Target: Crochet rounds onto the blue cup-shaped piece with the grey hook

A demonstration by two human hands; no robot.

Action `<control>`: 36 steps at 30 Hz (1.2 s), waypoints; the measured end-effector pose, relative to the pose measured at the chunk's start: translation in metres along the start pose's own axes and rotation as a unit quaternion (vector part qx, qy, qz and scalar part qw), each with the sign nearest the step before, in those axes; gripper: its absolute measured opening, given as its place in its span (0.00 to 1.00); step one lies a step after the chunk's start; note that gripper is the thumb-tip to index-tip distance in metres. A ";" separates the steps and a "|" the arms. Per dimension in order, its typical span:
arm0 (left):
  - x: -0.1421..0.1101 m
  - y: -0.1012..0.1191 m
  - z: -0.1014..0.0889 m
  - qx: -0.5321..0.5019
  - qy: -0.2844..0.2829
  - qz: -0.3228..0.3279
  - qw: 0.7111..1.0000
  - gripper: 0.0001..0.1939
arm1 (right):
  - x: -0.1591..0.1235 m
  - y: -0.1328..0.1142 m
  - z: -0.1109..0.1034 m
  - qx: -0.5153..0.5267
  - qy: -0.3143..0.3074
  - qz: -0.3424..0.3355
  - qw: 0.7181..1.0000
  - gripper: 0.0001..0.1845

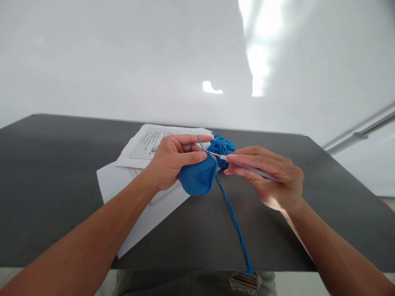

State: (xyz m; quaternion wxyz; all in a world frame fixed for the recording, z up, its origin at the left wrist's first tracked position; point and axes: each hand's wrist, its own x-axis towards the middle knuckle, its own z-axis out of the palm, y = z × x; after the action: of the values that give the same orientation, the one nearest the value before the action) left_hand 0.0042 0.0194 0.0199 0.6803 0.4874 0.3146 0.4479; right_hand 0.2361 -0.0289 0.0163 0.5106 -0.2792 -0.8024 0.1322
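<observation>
Pinching the top edge of a round blue crochet piece (199,179), the left hand (169,160) has its thumb on the near side, and the fingers are tucked close with no wide gap. 1 finger points out straight, and a thin blue thread (200,142) goes over it and down to the top of the piece. The right hand (271,172) has its fingers folded snugly around the grey handle of a hook (256,169). The hook's thin tip points left and meets the top edge of the piece, close to the left thumb. I cannot tell if the tip is inside a loop.

The blue piece is held up over the dark table (61,185), near the middle, between the 2 hands. Rings of small stitches show on its side. Just behind it is a messy heap of blue yarn (222,146). Blue strands (231,209) hang from near the piece and run down to the table's near edge, by a ripped patch (245,282) on the person's green pants (154,283).

Papers lie under and behind the left hand: a sheet with print (143,144) on top of a white sheet (138,230). A pale wall (123,61) is behind the table, with bright light on it.
</observation>
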 end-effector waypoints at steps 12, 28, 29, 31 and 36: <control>0.001 0.004 -0.005 0.024 -0.030 -0.039 0.998 0.20 | -0.002 0.001 -0.011 0.011 -0.022 0.008 1.000 0.23; 0.003 0.008 -0.011 0.056 -0.072 -0.067 0.994 0.19 | -0.001 0.002 -0.017 0.091 -0.021 0.063 0.994 0.19; 0.003 0.009 -0.011 0.058 -0.071 -0.068 0.993 0.19 | -0.001 0.001 -0.018 0.086 -0.023 0.063 0.994 0.19; 0.003 0.009 -0.011 0.062 -0.070 -0.069 0.993 0.18 | 0.000 0.001 -0.019 0.077 -0.029 0.062 0.995 0.19; 0.003 0.009 -0.012 0.068 -0.084 -0.068 0.992 0.16 | 0.000 -0.001 -0.024 0.049 -0.053 0.062 0.995 0.19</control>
State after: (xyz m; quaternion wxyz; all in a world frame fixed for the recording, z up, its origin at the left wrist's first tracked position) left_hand -0.0078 0.0281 0.0244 0.6987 0.5459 0.3180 0.3357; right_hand 0.2576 -0.0316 0.0275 0.4716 -0.2956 -0.8018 0.2178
